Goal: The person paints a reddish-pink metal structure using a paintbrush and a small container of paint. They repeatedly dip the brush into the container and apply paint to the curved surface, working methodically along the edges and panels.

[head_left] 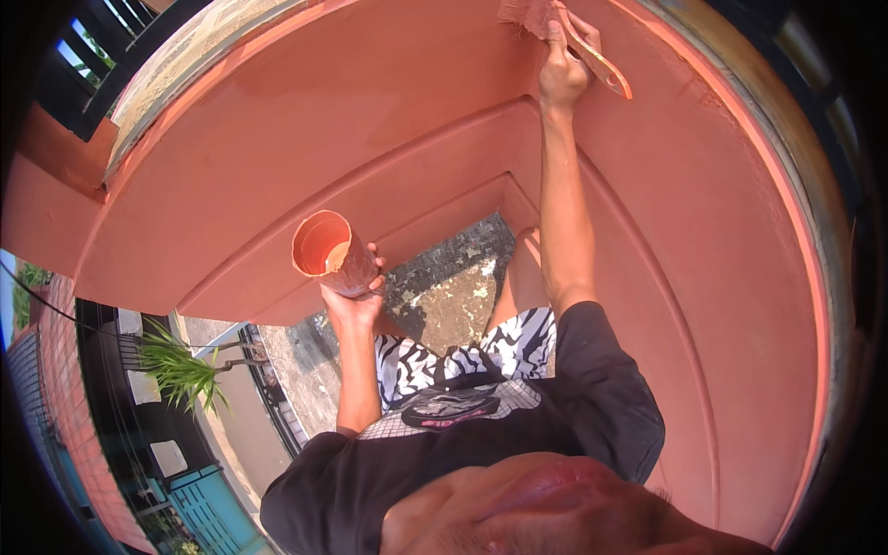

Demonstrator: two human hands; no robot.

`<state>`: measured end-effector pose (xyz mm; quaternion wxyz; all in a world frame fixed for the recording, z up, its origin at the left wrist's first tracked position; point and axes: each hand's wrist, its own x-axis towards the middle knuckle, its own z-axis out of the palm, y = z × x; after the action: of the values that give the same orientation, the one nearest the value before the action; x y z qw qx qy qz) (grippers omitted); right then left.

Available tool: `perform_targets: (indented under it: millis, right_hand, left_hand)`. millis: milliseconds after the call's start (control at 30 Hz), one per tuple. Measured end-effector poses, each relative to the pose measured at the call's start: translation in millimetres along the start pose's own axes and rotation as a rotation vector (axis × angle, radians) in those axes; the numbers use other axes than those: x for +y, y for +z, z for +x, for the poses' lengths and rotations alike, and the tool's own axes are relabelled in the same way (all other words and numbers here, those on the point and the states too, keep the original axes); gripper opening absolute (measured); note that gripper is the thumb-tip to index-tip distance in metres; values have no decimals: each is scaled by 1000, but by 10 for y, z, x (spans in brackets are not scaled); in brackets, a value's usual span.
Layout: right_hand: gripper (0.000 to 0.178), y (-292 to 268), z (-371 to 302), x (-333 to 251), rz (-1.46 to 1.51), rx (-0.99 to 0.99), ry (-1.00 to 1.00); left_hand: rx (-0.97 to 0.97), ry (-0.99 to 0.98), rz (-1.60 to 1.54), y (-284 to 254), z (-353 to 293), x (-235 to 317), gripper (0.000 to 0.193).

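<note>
Terracotta-red faces of the wall [370,83] meet at an inside corner, with raised moulding [407,139] running out from it on both sides. At my view's upper edge, the right hand [566,74] grips the brush [597,63] — thumb and fingers pinching the handle beside the bristles [527,15]; I cannot tell whether these touch the wall. The left hand [356,302] supports the cup [351,270], fingers curled around its side, uneven rim facing my camera. Between cup and right forearm [566,203] I see open room — over the rough ground [453,296].

Right hand [563,76] — paintbrush [597,60]; left hand [354,303] — cup [348,270].
</note>
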<state>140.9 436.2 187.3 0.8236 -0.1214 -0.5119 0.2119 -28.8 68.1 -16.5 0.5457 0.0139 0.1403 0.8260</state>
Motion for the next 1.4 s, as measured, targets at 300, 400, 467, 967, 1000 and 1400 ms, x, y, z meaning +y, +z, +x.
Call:
perform_targets:
  millis: [300,400,467,967,1000,1400]
  right_hand:
    - [19,237,-40,-45,-603,42,-332]
    - [19,343,-307,-316,-389,-76,-262]
    - [19,273,-472,-519,-199,-250,-155]
    - [17,-194,-368,-89,-689,-117,-142]
    - [18,-281,-557,-126,-711,-159,-84]
    - [25,141,-1033,-308,-480,-137,-127]
  left_hand:
    - [-16,-20,-9,-35,5,-12,55]
    - [-21,-7,1,-16,-4,-8,55]
    - [-29,-13,-11,0,29,-5,55]
    - [5,-42,-55,-29,98,-83,67]
    - [10,-42,-76,-46,92,-83,67]
    - [-1,-30,-100,-96,9,-35,71]
